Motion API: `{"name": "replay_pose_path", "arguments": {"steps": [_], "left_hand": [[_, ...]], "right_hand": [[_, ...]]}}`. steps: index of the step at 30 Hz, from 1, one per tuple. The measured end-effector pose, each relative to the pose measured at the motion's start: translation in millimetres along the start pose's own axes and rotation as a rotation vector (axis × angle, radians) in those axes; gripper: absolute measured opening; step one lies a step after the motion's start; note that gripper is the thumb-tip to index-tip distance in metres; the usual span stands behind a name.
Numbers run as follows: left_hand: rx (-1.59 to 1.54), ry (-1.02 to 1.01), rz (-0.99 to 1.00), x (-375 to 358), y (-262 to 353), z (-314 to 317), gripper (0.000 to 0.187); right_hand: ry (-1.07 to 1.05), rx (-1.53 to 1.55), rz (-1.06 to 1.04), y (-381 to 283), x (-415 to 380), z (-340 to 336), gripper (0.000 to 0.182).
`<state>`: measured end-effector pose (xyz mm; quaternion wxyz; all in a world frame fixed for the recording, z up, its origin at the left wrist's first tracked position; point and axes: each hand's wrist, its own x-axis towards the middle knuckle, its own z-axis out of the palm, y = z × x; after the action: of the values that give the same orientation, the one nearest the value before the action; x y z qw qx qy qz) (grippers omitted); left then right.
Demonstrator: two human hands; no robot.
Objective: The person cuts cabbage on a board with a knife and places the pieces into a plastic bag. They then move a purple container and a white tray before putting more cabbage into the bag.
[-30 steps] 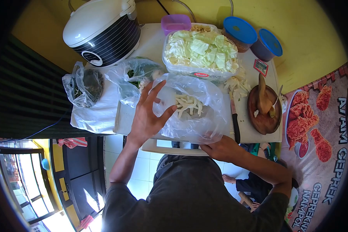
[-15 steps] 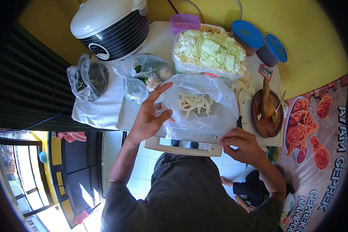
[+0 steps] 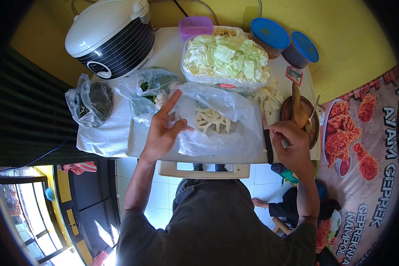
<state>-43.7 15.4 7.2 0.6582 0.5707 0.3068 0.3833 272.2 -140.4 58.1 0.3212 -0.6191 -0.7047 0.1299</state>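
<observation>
A clear plastic bag (image 3: 239, 139) lies at the table's front edge, with pale sliced strips (image 3: 213, 120) gathered on it. My left hand (image 3: 162, 133) is at the bag's left side, index finger stretched out and thumb apart from it. Its other fingers are partly hidden. My right hand (image 3: 295, 144) is raised to the right of the bag, thumb and index finger close together. Whether anything small is between them I cannot make out. Beside those fingertips lies a knife (image 3: 269, 148) with a black handle. Behind the right hand sits a brown mortar (image 3: 315, 133) with a wooden pestle (image 3: 299, 113).
A plastic box of cut cabbage (image 3: 226, 57) stands behind the bag, with more pale pieces (image 3: 270, 95) beside it. Bags of greens (image 3: 148, 95) and a rice cooker (image 3: 111, 44) are at left. Blue-lidded tubs (image 3: 270, 33) stand at back right. Another person's foot (image 3: 260, 203) shows below.
My right hand has left the bag's front right corner and moved right and up, near the knife handle. My left hand stays by the bag. The view has shifted slightly.
</observation>
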Motion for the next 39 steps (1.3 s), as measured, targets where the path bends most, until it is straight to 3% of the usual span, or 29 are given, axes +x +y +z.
{"name": "replay_pose_path", "arguments": {"steps": [4,10,13,16,19,22,24,27,30,36,39], "left_hand": [[0.041,-0.009,-0.012,0,1,0,0.073],[0.028,-0.093,-0.066,1,7,7,0.077],[0.009,-0.105,-0.079,-1,9,5,0.078],[0.006,-0.107,-0.094,-2,8,6,0.078],[0.014,-0.085,-0.081,-2,8,9,0.079],[0.009,-0.095,-0.080,-2,7,10,0.079],[0.014,-0.080,-0.082,-5,8,9,0.079],[0.024,-0.090,-0.082,-6,6,6,0.079],[0.010,-0.109,-0.084,-5,2,6,0.079],[0.023,-0.121,-0.072,-4,0,6,0.080],[0.021,-0.107,-0.075,-3,0,7,0.081]], "right_hand": [[-0.249,-0.188,0.082,19,-34,8,0.026],[-0.225,-0.257,0.107,24,-36,23,0.023],[-0.038,-0.015,0.106,11,-22,10,0.023],[0.142,0.103,-0.153,-9,3,12,0.021],[0.204,0.166,-0.204,-18,25,34,0.019],[0.465,0.210,-0.032,21,53,44,0.019],[0.430,0.143,0.176,77,74,43,0.039],[0.222,-0.299,0.243,110,105,46,0.075],[-0.249,-0.406,0.364,129,130,38,0.107],[-0.491,-0.353,0.323,123,144,25,0.101],[-0.418,-0.409,0.248,129,129,33,0.082]]}}
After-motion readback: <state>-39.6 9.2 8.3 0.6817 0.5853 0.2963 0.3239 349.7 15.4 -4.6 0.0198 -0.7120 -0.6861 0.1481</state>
